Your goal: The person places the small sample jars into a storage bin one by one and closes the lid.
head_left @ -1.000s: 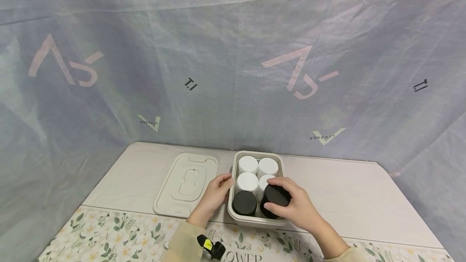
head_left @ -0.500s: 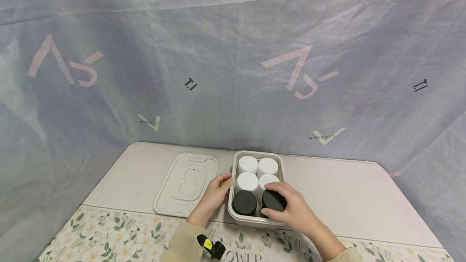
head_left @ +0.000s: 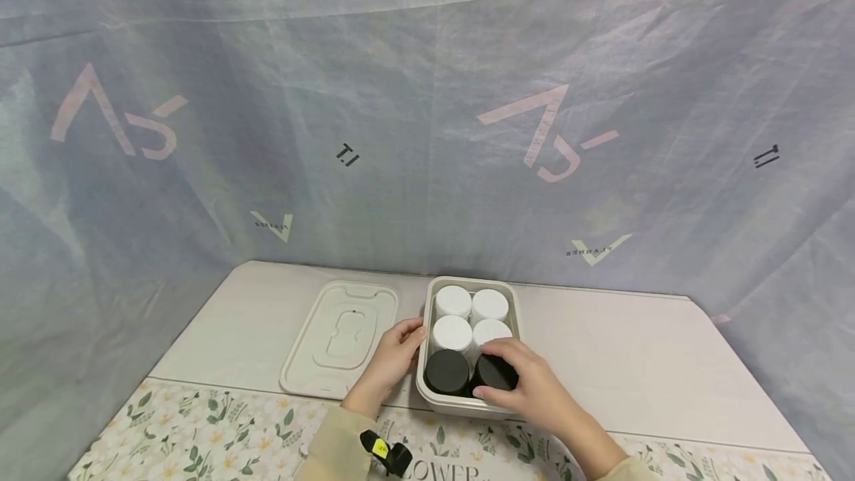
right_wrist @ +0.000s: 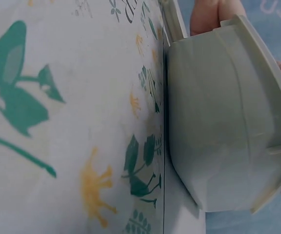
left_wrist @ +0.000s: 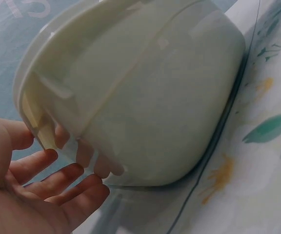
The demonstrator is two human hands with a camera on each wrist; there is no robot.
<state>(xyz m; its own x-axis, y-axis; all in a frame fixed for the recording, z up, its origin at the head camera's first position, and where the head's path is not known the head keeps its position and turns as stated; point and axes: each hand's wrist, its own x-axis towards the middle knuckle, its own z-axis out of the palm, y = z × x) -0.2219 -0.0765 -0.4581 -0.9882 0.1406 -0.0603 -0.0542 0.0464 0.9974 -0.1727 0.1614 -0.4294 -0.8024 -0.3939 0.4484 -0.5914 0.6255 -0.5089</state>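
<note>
A pale grey plastic storage box (head_left: pixel 510 303) stands near the middle of the table. Inside it, two columns of round containers stand upright: white-topped jars (head_left: pixel 454 301) toward the back and two black-topped ones in front. My right hand (head_left: pixel 531 388) reaches over the box's right front corner, thumb and fingers pinching the black jar (head_left: pixel 496 372) there. The other black jar (head_left: pixel 447 372) sits beside it on the left. At the box's left side, my left hand (head_left: pixel 394 358) holds the rim, thumb at the lip and fingertips against the outer wall (left_wrist: pixel 155 97).
Left of the box, a matching lid (head_left: pixel 344 336) lies flat on the table. A floral cloth (head_left: pixel 220 436) covers the front part of the table. Behind hangs a grey-blue curtain (head_left: pixel 414 132). A black wrist strap (head_left: pixel 386 451) shows at the left sleeve.
My right hand has lowered the black jar down and left into the box's front right corner, level with the other black one. The left hand stays on the box.
</note>
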